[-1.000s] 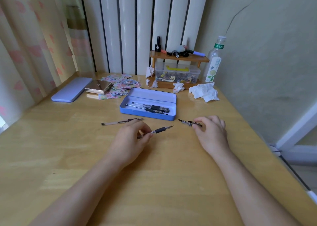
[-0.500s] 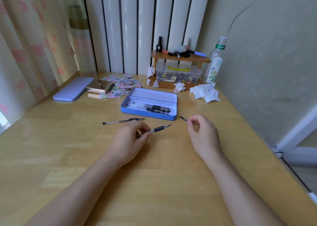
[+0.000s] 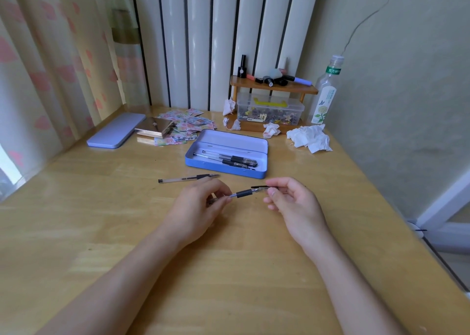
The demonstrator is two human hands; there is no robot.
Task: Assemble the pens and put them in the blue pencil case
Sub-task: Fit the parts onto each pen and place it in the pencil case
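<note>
My left hand (image 3: 201, 205) grips a clear pen with a black grip (image 3: 243, 194), tip pointing right. My right hand (image 3: 292, 202) pinches a black-clipped pen cap (image 3: 260, 188) that sits over the pen's tip. Another uncapped pen (image 3: 188, 178) lies on the wooden table just behind my left hand. The open blue pencil case (image 3: 198, 160) stands beyond both hands and holds several capped pens (image 3: 234, 160).
The case's lid (image 3: 115, 133) lies at the far left beside a gold box (image 3: 153, 128) and patterned papers (image 3: 188, 124). Crumpled tissues (image 3: 309, 138), a plastic bottle (image 3: 324, 95) and a small wooden shelf with a clear box (image 3: 269, 110) stand at the back. The table's right edge drops off.
My right hand picked the cap up off the table and brought it left onto the pen's tip. My left hand stayed put, holding the pen.
</note>
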